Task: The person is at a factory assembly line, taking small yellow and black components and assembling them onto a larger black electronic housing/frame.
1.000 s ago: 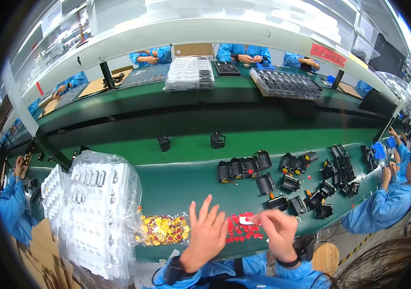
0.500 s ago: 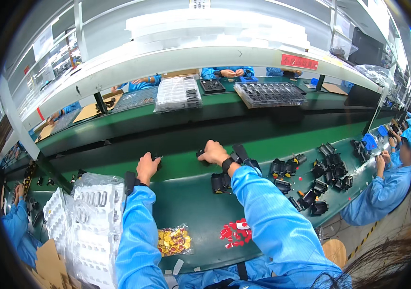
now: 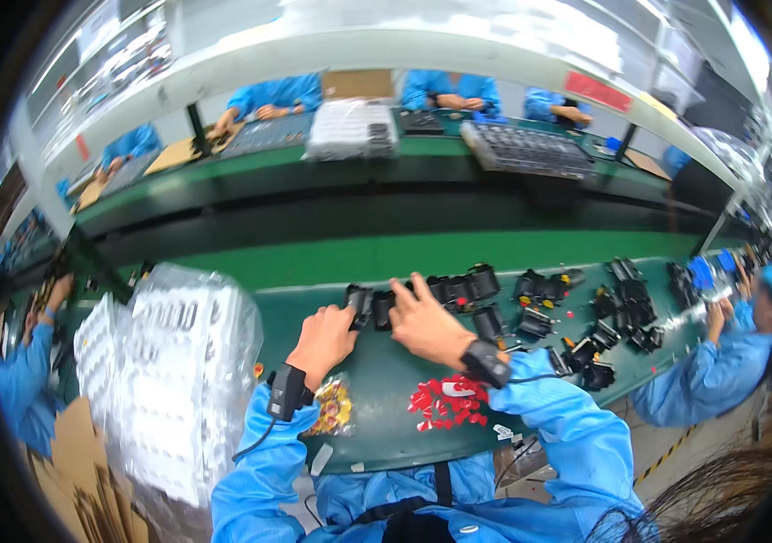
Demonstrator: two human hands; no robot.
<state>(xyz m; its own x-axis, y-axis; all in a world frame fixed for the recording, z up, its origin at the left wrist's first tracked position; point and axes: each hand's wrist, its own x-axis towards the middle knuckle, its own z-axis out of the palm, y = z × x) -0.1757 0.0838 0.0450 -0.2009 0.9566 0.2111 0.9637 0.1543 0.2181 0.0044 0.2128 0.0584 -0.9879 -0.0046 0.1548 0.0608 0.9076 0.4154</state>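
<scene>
Wrapped at the wrist with a black band, my left hand (image 3: 324, 342) has its fingertips closed against the edge of a black plastic housing (image 3: 360, 304) on the green bench. Just right of it stands a second black housing (image 3: 382, 309), which the fingers of my right hand (image 3: 436, 328) touch or nearly touch. Those fingers are stretched out and apart, and their undersides are hidden. More black housings (image 3: 464, 288) continue the row beyond my right hand. Nearer me lie a bag of yellow and red small parts (image 3: 335, 409), partly behind my left wrist, and a heap of red pieces (image 3: 445, 404).
At left, a plastic-wrapped stack of white trays (image 3: 169, 371) stands beside cardboard sheets (image 3: 83, 452). Several more black housings (image 3: 626, 299) lie to the right, near a co-worker in blue (image 3: 707, 376). A shelf beam (image 3: 314, 59) crosses above the green conveyor belt (image 3: 314, 260).
Both hands have come back toward me from the green belt, each with a black piece, to the bench's far edge. The right hand's fingers have spread. The view has shifted.
</scene>
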